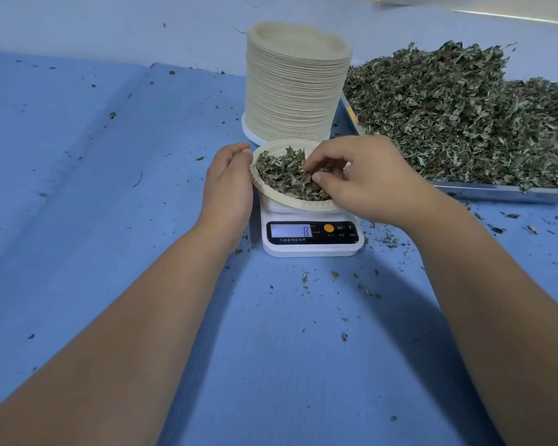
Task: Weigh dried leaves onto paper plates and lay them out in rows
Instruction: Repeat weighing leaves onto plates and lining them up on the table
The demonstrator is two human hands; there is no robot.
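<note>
**Blue bench, one plate on the scale: trimming the portion**

Blue sheeting [110,220] spreads under everything we reach for. The heap of dried leaves [464,117] lies beyond and to the right of our right fingers, and the stack of paper plates [295,88] stands just beyond them. The scale [313,239] sits below the fingers, its long axis left to right and its display [290,230], reading 8, on the side nearer us.

The paper plate [290,201] on it is round, so it has no long axis. It faces up and overhangs the platform.

Our right hand [364,178] bends fingers and thumb into the portion of leaves [281,172], pinching some. Our left hand [227,185] curls against the left rim; we cannot tell whether it grips.

We judge the weight is being adjusted. We should move small pinches, lift both hands clear, then read.
</note>
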